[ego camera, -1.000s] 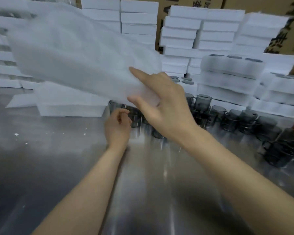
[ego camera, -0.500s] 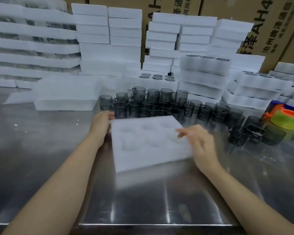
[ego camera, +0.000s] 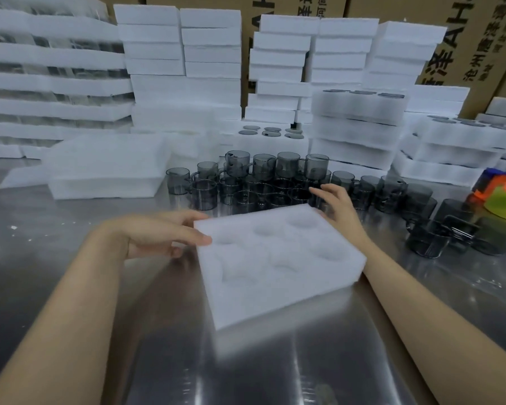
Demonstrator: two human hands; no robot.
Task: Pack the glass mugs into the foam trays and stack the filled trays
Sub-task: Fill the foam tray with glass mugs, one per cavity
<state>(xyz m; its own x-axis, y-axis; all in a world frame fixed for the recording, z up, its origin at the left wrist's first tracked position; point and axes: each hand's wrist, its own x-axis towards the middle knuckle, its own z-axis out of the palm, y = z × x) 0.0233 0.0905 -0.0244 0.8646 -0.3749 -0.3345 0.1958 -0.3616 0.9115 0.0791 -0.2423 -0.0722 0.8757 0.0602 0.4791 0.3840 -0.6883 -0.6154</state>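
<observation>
An empty white foam tray (ego camera: 278, 264) with several round recesses lies flat on the steel table (ego camera: 246, 361) in front of me, turned a little clockwise. My left hand (ego camera: 158, 232) touches its left edge near the far corner with straight fingers. My right hand (ego camera: 333, 200) rests at the tray's far right corner, fingers relaxed, just in front of the mugs. A dense cluster of smoky grey glass mugs (ego camera: 263, 182) stands behind the tray, some stacked two high. More mugs (ego camera: 450, 229) stand to the right.
A low pile of foam sheets (ego camera: 105, 171) lies at the left. Filled tray stacks (ego camera: 360, 124) and empty foam stacks (ego camera: 152, 48) line the back before cardboard boxes (ego camera: 462, 39). Coloured tape rolls (ego camera: 503, 197) sit at the right edge.
The foam tray, held in the air by my right hand a second ago, now lies on the table. My right hand has slid to its far right corner and my left hand touches its left edge.
</observation>
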